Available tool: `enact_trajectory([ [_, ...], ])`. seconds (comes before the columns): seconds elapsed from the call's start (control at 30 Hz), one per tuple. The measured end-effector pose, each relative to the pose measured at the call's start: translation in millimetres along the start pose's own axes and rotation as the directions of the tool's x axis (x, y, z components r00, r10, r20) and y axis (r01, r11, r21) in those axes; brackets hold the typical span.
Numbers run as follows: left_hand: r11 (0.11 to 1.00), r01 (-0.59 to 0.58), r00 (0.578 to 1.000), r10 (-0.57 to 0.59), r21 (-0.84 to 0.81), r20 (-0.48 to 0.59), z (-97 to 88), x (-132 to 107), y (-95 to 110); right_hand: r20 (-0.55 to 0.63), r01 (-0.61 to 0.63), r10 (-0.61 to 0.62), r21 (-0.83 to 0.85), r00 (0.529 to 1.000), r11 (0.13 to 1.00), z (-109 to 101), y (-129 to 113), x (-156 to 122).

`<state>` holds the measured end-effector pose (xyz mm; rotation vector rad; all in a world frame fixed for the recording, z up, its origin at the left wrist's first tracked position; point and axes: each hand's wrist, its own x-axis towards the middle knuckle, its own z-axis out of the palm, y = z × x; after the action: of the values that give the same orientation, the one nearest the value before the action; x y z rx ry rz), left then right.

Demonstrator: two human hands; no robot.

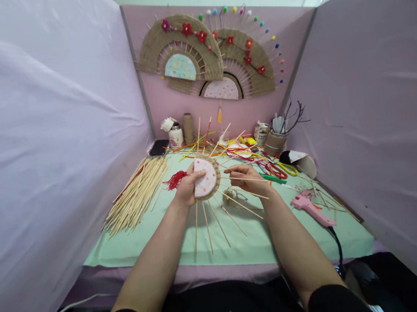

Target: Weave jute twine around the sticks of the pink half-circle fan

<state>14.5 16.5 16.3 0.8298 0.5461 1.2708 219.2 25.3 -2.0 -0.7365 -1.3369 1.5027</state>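
A half-round fan (205, 178) is held upright over the middle of the table. Its centre is white with pink dots, edged by a band of wound twine, and thin sticks (217, 224) spread out from it. My left hand (188, 185) grips its flat side, thumb on the dotted face. A red tassel (175, 180) hangs out beside that hand. To the right, among the sticks, is my right hand (247, 177), its fingers curled together; what they pinch is too fine to make out. Below the sticks lies a small bundle of twine (233, 196).
A pile of thin sticks (140, 193) lies at left. On the right are a pink glue gun (313, 210), scissors (277, 170) and a green-handled tool (273, 178). Jars, a twine spool (188, 128) and a phone (159, 147) stand or lie behind. Two finished fans (242, 44) hang on the back panel.
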Motion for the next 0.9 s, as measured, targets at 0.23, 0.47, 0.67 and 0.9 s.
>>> enact_trajectory([
  [0.23,0.998,0.056,0.998,-0.056,0.032,-0.006,1.5,-1,4,-0.257,0.172,-0.109,0.236,0.96,0.956,-34,-21,-1],
  [0.47,0.987,0.122,0.993,-0.122,0.105,-0.005,0.2,0,0,-0.446,0.436,-0.313,0.204,0.839,0.877,-53,-26,-6],
  [0.67,0.992,0.109,0.993,-0.106,0.056,-0.041,-3.0,3,1,-0.437,0.45,-0.332,0.2,0.836,0.87,-47,-28,-8],
  [0.9,0.999,-0.004,0.993,-0.002,-0.054,-0.115,-6.4,6,7,-0.455,0.262,-0.249,-0.036,0.855,0.964,-42,-18,0],
])
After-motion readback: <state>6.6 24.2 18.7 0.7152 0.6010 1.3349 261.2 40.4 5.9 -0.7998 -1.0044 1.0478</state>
